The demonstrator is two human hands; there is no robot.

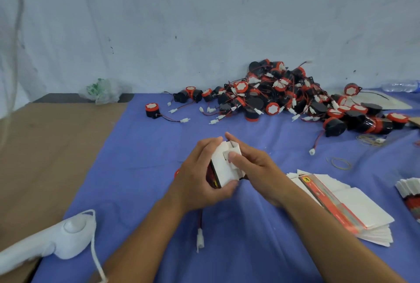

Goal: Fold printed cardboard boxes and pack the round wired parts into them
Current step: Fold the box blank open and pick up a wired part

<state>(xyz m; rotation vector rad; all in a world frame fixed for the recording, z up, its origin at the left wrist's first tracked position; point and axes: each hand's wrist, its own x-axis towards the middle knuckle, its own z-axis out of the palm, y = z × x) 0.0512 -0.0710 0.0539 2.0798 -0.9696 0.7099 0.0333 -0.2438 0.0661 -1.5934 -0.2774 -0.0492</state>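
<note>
My left hand [200,175] grips a small cardboard box [223,165], white inside with red and black print on its outer side, held above the blue cloth [145,150]. My right hand [254,169] pinches the box's white end flaps, thumb pressing on a tab. A red wire with a white connector [200,238] hangs down below my left wrist; what it is attached to is hidden. A big heap of round black-and-red wired parts [279,94] lies at the back right. A stack of flat printed box blanks [341,205] lies to the right of my right forearm.
A white handheld controller with a cord [61,239] lies at the lower left. Brown cardboard [50,146] covers the left side. A crumpled plastic bag [102,91] sits by the wall, a water bottle [400,86] at the far right. Rubber bands [341,163] lie near another stack of blanks [410,194].
</note>
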